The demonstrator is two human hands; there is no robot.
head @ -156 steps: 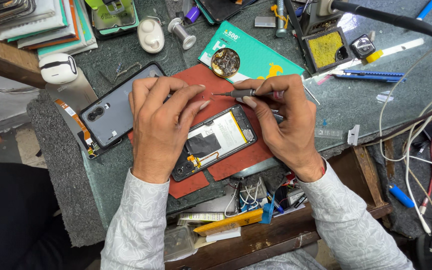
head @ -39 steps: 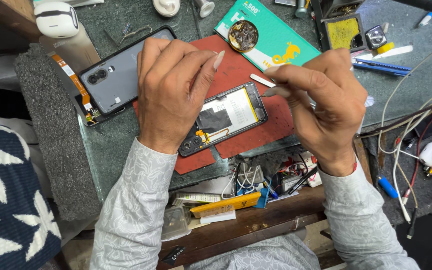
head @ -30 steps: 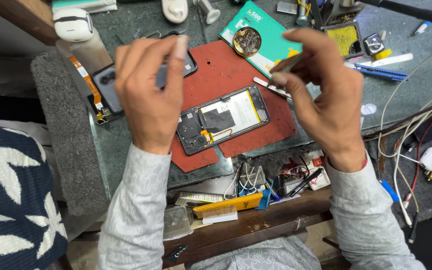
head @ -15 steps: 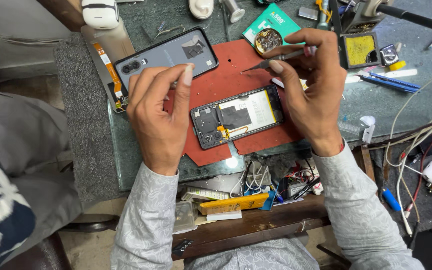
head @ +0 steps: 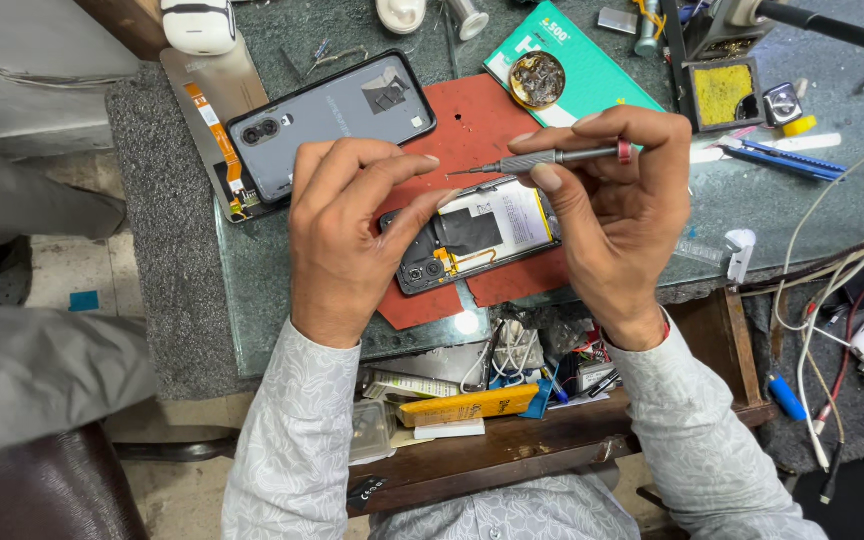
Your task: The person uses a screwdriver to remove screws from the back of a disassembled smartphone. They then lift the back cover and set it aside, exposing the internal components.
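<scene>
We've got the screwdriver [head: 552,158] pinched in our right hand [head: 612,215], tip hovering above the open phone [head: 472,235] at frame centre on the red mat [head: 472,120]. A slip could gouge the battery. Our left hand [head: 352,230] arches over the phone's left end, fingers loosely curled, holding nothing.

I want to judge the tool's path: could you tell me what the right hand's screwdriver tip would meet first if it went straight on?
Probably the left hand's fingertips; depth is unclear.
</scene>
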